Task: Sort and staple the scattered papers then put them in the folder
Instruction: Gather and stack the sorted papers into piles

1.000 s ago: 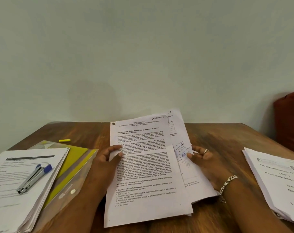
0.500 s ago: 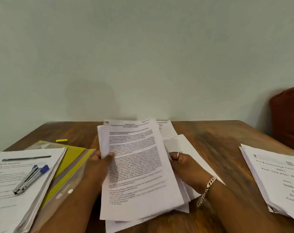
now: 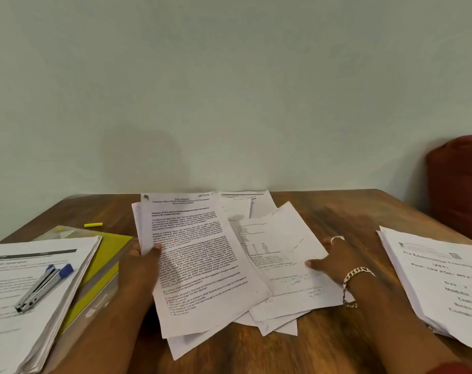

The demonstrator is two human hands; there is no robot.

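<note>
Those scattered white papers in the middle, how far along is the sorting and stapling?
Seemingly done: two neat white paper stacks, one left under the silver-and-blue stapler, one right. In hand: the left hand pinches printed sheets while the right hand presses the loose fanned pages. Left: stapling these and filling the yellow plastic folder.

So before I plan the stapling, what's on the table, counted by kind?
Paper groups: 3, the left stack, the loose sheets held by the left hand and right hand, the right stack
Stapler: 1
Folder: 1
Yellow marker: 1
Total: 6
</note>
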